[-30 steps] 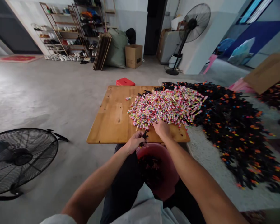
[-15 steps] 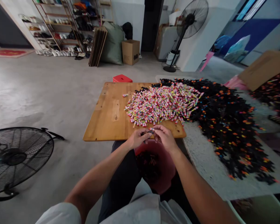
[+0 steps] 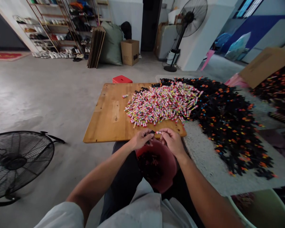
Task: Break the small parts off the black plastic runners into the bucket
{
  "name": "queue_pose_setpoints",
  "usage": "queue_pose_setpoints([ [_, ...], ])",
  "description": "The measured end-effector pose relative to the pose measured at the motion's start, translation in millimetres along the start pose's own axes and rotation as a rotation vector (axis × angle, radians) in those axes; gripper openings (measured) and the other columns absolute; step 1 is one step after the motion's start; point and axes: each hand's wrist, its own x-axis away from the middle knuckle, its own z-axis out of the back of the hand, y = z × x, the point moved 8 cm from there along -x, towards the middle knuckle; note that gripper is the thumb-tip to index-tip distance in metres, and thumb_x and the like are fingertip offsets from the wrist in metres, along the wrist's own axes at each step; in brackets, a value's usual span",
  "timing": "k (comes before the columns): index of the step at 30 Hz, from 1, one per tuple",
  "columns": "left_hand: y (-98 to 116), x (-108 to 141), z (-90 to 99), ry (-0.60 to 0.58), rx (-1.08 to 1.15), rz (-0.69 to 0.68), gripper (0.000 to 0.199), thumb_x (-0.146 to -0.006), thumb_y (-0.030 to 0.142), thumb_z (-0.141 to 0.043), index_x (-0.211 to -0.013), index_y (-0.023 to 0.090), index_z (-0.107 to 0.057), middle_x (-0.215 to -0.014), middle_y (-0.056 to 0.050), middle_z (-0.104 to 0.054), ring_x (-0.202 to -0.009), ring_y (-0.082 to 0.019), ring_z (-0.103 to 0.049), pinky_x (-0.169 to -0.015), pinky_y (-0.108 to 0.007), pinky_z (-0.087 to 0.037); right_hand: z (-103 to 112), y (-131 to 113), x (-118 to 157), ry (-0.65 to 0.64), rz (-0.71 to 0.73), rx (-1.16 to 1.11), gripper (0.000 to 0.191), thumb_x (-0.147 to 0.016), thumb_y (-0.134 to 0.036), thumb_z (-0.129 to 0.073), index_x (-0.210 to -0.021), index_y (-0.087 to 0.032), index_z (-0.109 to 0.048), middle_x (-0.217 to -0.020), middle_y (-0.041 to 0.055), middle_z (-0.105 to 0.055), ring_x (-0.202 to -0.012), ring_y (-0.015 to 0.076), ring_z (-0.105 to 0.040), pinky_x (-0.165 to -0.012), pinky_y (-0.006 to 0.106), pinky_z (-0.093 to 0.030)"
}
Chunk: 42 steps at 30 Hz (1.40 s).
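Note:
My left hand (image 3: 142, 139) pinches a small black piece (image 3: 152, 132) between thumb and fingers. A short white-and-red printed tube (image 3: 158, 132) is held in the fingertips of my right hand (image 3: 172, 140), its end pointing at the black piece. The two lie almost end to end; whether they touch I cannot tell. Beyond my hands, a heap of similar pink, white and yellow tubes (image 3: 161, 104) covers part of a wooden board (image 3: 97, 123). Under my hands, between my legs, stands a red tub (image 3: 169, 167) with dark pieces in it.
Black pieces with orange and yellow tips (image 3: 228, 114) are piled on a grey stone slab (image 3: 211, 171) at the right. A pale green bucket (image 3: 273, 205) stands beneath it. One floor fan (image 3: 16, 161) is at my left. A red stool (image 3: 122, 79) sits behind the board.
My hands have drawn slightly apart, so the black piece and the tube now show between them. The whole view has shifted a little.

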Motion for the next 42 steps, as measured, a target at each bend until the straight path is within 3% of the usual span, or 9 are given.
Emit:
queue_pose_setpoints([
  [5, -1, 1, -7.1, -0.061, -0.115, 0.0, 0.052, -0.094, 0.062, -0.062, -0.107, 0.012, -0.067, -0.084, -0.004, -0.069, -0.062, -0.01, -0.066, -0.057, -0.021, -0.051, 2, -4, 0, -0.027, 0.007, 0.061, 0.025, -0.088, -0.038, -0.063, -0.096, -0.017, -0.072, -0.062, -0.0028, -0.062, -0.047, 0.0114, -0.053, -0.046, 0.024, -0.041],
  [11, 1, 3, -7.0, -0.048, -0.195, -0.03, 0.051, -0.099, 0.06, -0.056, -0.111, 0.012, -0.067, -0.08, -0.003, -0.066, -0.062, -0.011, -0.064, -0.057, -0.021, -0.049, 4, -6, 1, -0.04, -0.003, 0.115, 0.024, -0.087, -0.037, -0.063, -0.094, -0.017, -0.072, -0.061, -0.0026, -0.062, -0.046, 0.0115, -0.053, -0.045, 0.023, -0.041],
  [17, 10, 3, -9.0, -0.078, -0.366, -0.147, 0.042, -0.103, 0.052, -0.052, -0.109, 0.014, -0.07, -0.088, -0.005, -0.07, -0.072, -0.013, -0.065, -0.066, -0.023, -0.05, 3, -1, 2, -0.045, -0.024, 0.106, 0.023, -0.086, -0.037, -0.062, -0.093, -0.017, -0.071, -0.061, -0.0029, -0.062, -0.046, 0.0121, -0.054, -0.046, 0.024, -0.042],
  [22, 12, 5, -12.7, -0.114, -0.475, -0.149, 0.038, -0.105, 0.046, -0.049, -0.112, 0.017, -0.071, -0.09, -0.005, -0.072, -0.077, -0.015, -0.067, -0.073, -0.024, -0.051, 3, -3, -3, -0.064, -0.002, 0.193, 0.02, -0.086, -0.034, -0.058, -0.088, -0.019, -0.071, -0.059, -0.004, -0.059, -0.046, 0.0121, -0.051, -0.048, 0.024, -0.04],
  [25, 13, 7, -10.9, -0.066, -0.609, -0.13, 0.036, -0.102, 0.049, -0.055, -0.114, 0.019, -0.071, -0.088, -0.005, -0.073, -0.081, -0.018, -0.069, -0.074, -0.025, -0.051, 1, -11, -7, -0.076, 0.049, 0.295, 0.018, -0.084, -0.031, -0.058, -0.082, -0.02, -0.071, -0.059, -0.003, -0.061, -0.051, 0.0135, -0.052, -0.053, 0.025, -0.041],
  [30, 10, 6, -9.8, 0.019, -0.785, -0.116, 0.039, -0.094, 0.058, -0.065, -0.104, 0.021, -0.073, -0.081, -0.006, -0.073, -0.077, -0.021, -0.069, -0.073, -0.026, -0.05, -5, -15, -10, -0.098, 0.042, 0.309, 0.019, -0.084, -0.031, -0.057, -0.079, -0.02, -0.071, -0.056, -0.0025, -0.059, -0.055, 0.0148, -0.053, -0.054, 0.025, -0.039],
  [34, 8, 5, -12.8, 0.063, -0.865, -0.125, 0.042, -0.097, 0.059, -0.06, -0.091, 0.019, -0.071, -0.075, -0.007, -0.071, -0.068, -0.019, -0.065, -0.068, -0.026, -0.046, -8, -7, -9, -0.122, -0.024, 0.223, 0.02, -0.086, -0.033, -0.056, -0.08, -0.02, -0.07, -0.054, -0.0039, -0.056, -0.05, 0.0129, -0.048, -0.049, 0.023, -0.036],
  [42, 9, 7, -13.5, 0.038, -0.867, -0.092, 0.045, -0.097, 0.059, -0.058, -0.083, 0.018, -0.069, -0.069, -0.004, -0.067, -0.061, -0.015, -0.058, -0.06, -0.024, -0.038, -8, -8, 3, -0.154, 0.034, 0.181, 0.019, -0.089, -0.034, -0.057, -0.088, -0.02, -0.069, -0.061, -0.0047, -0.057, -0.053, 0.0119, -0.048, -0.053, 0.024, -0.038],
])
